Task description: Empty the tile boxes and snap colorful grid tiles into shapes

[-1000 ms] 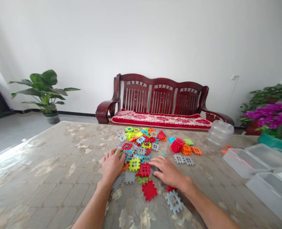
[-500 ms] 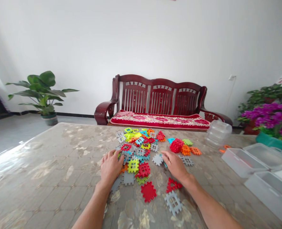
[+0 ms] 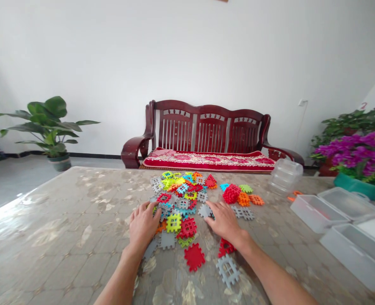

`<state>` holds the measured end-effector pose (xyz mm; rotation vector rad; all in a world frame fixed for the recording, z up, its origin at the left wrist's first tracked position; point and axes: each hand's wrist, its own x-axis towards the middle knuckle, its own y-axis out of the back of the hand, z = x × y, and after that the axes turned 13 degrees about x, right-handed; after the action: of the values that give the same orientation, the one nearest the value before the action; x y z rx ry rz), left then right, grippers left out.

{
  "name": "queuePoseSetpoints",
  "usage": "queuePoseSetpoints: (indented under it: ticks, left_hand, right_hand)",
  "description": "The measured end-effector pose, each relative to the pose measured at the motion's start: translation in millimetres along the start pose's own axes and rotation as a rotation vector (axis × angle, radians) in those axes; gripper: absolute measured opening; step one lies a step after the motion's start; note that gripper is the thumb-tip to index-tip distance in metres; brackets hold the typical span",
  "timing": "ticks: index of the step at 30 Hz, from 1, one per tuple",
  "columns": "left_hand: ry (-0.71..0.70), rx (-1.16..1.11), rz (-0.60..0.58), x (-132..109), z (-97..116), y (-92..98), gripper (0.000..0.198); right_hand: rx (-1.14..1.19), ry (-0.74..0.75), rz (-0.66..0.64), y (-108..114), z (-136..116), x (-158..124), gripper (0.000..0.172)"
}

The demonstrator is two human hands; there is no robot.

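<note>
Right hand (image 3: 224,222) | shifted left | onto gray waffle tile (image 3: 204,210)

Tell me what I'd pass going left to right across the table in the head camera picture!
Left hand → yellow-green lattice tile → right hand → orange lattice tile → clear plastic box

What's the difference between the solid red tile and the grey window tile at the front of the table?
The red tile has a solid face, while the grey tile is an open lattice with window holes. The red tile is bright; the grey one is pale and dull. The grey tile lies further right. Both are notched plastic tiles lying flat on the table top.
</note>
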<state>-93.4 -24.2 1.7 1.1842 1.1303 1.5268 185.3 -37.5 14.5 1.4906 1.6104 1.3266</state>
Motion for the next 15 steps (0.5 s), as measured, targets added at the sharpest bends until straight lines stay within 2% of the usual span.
queuePoseSetpoints:
  ticks: [6,15]
  left_hand:
    - [0.007,0.010,-0.009,1.4,-0.6,-0.9,0.043]
    - [0.005,-0.004,0.006,2.3,-1.2,-2.2,0.043]
  right_hand:
    - [-0.013,0.000,0.028,-2.3,4.5,1.2,0.052]
    - [0.156,-0.052,0.213,7.1,12.4,-4.4,0.046]
